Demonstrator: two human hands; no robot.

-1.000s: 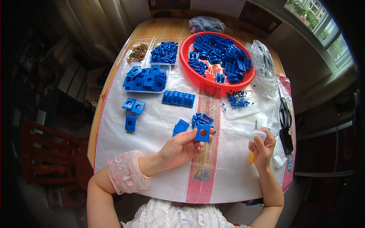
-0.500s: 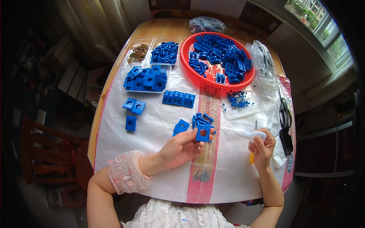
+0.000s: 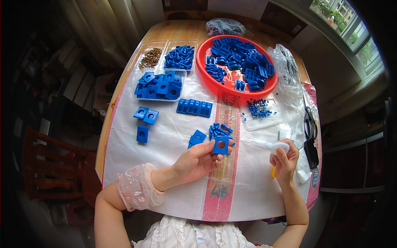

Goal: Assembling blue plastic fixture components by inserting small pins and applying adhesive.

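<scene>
The left hand [image 3: 198, 163], at the centre of the frame, is closed in a pinch, thumb on the near face and fingers behind, holding a blue plate [image 3: 221, 151] with a round hole. The plate is lifted toward the viewer, in front of a pile of small blue parts [image 3: 220, 129]. The right hand [image 3: 286, 160], right of centre, has its fingers curled round a white bottle [image 3: 278, 147], thumb against it; the thin nozzle points left toward the plate, well apart from it.

Beneath lies a white sheet [image 3: 173, 202] carrying most of the writing: large dark characters on its pink band, partly hidden below the basin [image 3: 231, 91] at upper centre, a smudged dark print lower on that band, and blue characters by the right edge. A small pale label [image 3: 296, 27] at upper right is too small to read.

Two blue squares [image 3: 197, 137] lie just left of the pile; three blue pieces [image 3: 142, 134] and a blue row [image 3: 194, 107] sit left of centre. Clear tubs [image 3: 135, 91] fill the upper left. Scissors [image 3: 309, 124] lie on the right, with no legible marking.
</scene>
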